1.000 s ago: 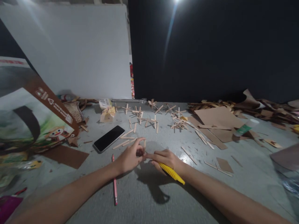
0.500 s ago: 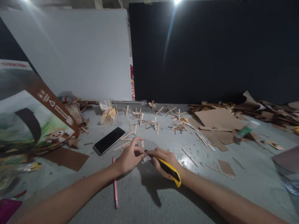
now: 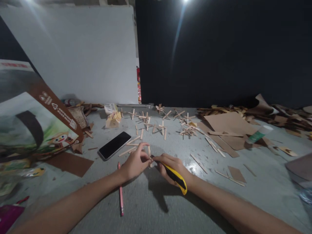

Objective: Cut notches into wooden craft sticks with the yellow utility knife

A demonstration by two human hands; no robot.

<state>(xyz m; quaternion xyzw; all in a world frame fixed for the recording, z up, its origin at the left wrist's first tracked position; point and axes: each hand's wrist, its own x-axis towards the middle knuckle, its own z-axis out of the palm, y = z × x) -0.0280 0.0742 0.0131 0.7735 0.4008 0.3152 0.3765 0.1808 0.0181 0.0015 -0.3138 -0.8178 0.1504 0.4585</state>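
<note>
Between the fingers of my left hand (image 3: 136, 162) is a short flat wooden stick (image 3: 149, 151), held upright with its lower part partly hidden by the fingertips. My right hand (image 3: 172, 167) is closed around a yellow and black utility knife (image 3: 175, 177), its front end pointing left against the stick near my left fingertips. Whether the blade is cutting in cannot be made out. A pink pencil (image 3: 121, 198) lies partly beneath my left wrist. Just beyond my left hand are a black-screened phone (image 3: 115, 145) and a few loose sticks (image 3: 128, 151).
Several crossed-stick pieces (image 3: 162, 128) stand across the back of the grey table (image 3: 136, 214). Brown cardboard sheets (image 3: 229, 123) and a green-and-white glue stick (image 3: 258, 135) lie to the right. A large printed bag (image 3: 41, 120) leans at the left; scraps pile along the dark back panel (image 3: 219, 52).
The view has shifted very slightly. Both hands keep nearly the same pose on the stick and knife; the knife's rear end has swung a little leftward.
</note>
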